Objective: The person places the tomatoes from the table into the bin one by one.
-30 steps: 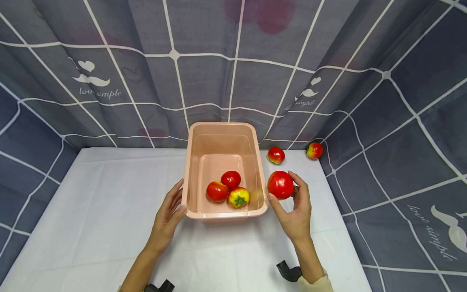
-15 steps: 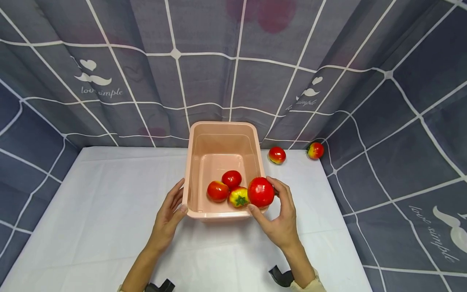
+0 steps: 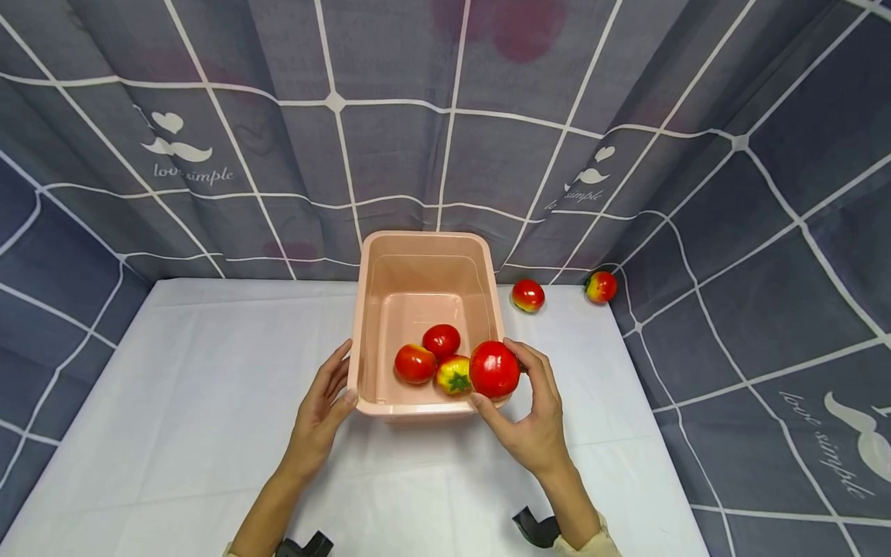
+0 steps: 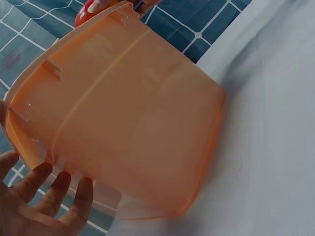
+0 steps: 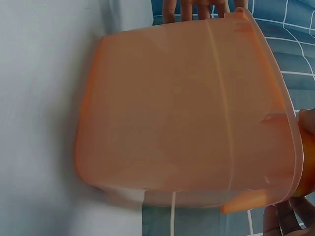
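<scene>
My right hand grips a large round red fruit between thumb and fingers. It covers the front right rim of a pink plastic bin. In the right wrist view only an orange edge of this fruit shows past the rim. My left hand rests its fairly straight fingers on the bin's left wall, the thumb near the front corner. Inside the bin lie a red fruit, a red-orange fruit and a yellow-red fruit with a green star-shaped calyx.
Two smaller red-and-yellow fruits lie on the white table, behind the right hand: a nearer one and one at the far right corner. A grey gridded curtain stands behind the table and along its sides.
My right hand has carried the large red fruit leftward, from beside the bin to over its front right rim. In the last half second it shifted only slightly. My left hand stays put.
</scene>
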A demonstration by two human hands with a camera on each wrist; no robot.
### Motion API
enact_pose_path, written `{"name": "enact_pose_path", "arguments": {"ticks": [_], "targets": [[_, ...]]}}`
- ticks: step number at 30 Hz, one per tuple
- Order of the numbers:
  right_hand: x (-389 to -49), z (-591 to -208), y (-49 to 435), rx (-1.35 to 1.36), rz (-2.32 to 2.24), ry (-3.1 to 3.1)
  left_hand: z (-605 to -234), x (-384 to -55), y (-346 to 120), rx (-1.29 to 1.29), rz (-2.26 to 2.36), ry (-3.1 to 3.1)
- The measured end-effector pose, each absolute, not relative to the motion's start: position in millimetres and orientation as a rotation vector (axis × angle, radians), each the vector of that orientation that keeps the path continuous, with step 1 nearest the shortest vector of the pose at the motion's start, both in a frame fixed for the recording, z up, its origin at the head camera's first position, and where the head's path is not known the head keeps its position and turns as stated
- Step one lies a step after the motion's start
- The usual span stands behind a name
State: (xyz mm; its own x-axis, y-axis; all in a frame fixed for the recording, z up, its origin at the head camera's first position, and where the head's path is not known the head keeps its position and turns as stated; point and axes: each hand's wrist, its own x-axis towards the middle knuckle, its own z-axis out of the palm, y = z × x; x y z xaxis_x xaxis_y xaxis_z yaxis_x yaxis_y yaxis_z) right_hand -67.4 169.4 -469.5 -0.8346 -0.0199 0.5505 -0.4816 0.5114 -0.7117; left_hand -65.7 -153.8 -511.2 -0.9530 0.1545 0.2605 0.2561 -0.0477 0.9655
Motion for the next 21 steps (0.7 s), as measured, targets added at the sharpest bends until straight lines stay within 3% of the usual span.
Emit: {"name": "enact_pose_path", "arguments": {"ticks": [21], "targets": [[-66.7,-474.2,171.8,0.396,1.330,-2.260,-506.1,-64.5,-151.9,-0.364,-2.140,-2.194]]}}
